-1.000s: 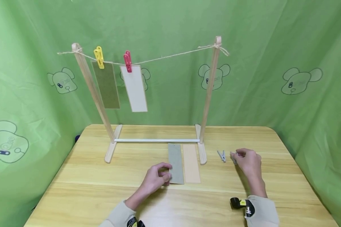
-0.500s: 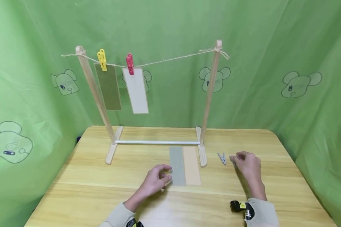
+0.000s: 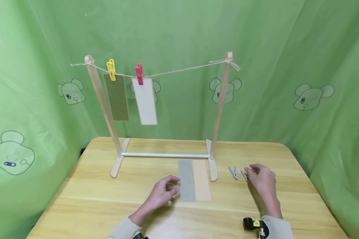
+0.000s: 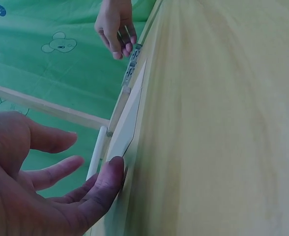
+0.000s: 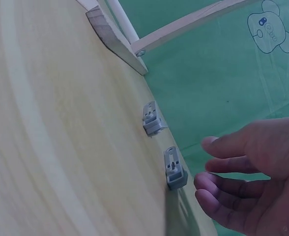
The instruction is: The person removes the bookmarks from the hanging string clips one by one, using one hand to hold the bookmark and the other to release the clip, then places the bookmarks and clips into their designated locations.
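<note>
Pale sleeves reach in over the near edge of a wood-grain worktop (image 3: 77, 212), a black camera (image 3: 248, 224) on the right wrist. The left hand (image 3: 161, 193), fingers loosely curved and parted, is at the left side of a grey-green card strip (image 3: 186, 181); whether it touches is unclear. A peach card strip (image 3: 201, 181) lies flat alongside. Toward the worktop's right edge, the right hand (image 3: 261, 179) has its fingers spread, just clear of one grey-blue clothespin (image 5: 174, 167); a second grey-blue clothespin (image 5: 151, 119) lies nearby. The wooden stand's right foot (image 3: 213, 169) comes between strips and clothespins, and its white rod (image 3: 167, 155) crosses just behind the strips. Farther back, twine (image 3: 179, 70) sags between two posts; a yellow clothespin (image 3: 111, 69) holds an olive card (image 3: 117, 99) and a red clothespin (image 3: 139, 74) a white card (image 3: 145, 103). Behind is a green curtain (image 3: 173, 33) printed with mouse-like faces. A second ago, a narrow gap parted the two strips at their far ends; now their edges meet.
</note>
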A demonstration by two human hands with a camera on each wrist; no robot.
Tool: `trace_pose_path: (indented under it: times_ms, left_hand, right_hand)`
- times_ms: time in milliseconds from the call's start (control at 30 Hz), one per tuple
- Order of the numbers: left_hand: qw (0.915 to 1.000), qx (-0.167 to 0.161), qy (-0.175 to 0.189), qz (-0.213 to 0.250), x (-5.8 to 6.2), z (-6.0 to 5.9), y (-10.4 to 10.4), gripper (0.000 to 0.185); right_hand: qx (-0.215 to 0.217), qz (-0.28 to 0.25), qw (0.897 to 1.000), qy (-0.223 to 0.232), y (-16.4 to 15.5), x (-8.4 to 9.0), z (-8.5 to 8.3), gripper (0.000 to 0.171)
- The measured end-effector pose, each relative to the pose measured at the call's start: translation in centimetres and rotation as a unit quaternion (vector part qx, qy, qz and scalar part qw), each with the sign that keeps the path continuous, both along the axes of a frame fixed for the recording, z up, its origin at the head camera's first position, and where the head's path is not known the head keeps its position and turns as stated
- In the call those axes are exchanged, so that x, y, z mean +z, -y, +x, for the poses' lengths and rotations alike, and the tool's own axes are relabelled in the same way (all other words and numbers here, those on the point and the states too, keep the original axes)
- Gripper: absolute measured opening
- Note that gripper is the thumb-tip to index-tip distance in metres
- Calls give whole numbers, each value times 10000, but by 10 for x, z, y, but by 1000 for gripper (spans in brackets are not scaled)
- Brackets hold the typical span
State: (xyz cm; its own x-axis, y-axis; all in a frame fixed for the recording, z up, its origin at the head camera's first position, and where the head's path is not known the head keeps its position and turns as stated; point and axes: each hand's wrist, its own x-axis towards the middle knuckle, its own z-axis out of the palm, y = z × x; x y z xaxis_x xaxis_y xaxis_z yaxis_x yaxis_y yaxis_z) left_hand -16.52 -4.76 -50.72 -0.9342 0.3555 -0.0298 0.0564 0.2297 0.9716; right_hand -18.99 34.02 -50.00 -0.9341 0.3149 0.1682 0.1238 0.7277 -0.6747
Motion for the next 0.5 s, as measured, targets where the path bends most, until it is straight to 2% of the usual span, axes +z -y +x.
trace_pose_path:
  times_ms: [400,500]
  left_hand:
    - [9993,121,-227,267,3,-8,5,33]
    - [9986,144,-391,325,6,-9,7,31]
  right_hand:
    - [85,196,9982,-562,8,14,3,29]
    - [122,218,9972,-712,10,18,4,29]
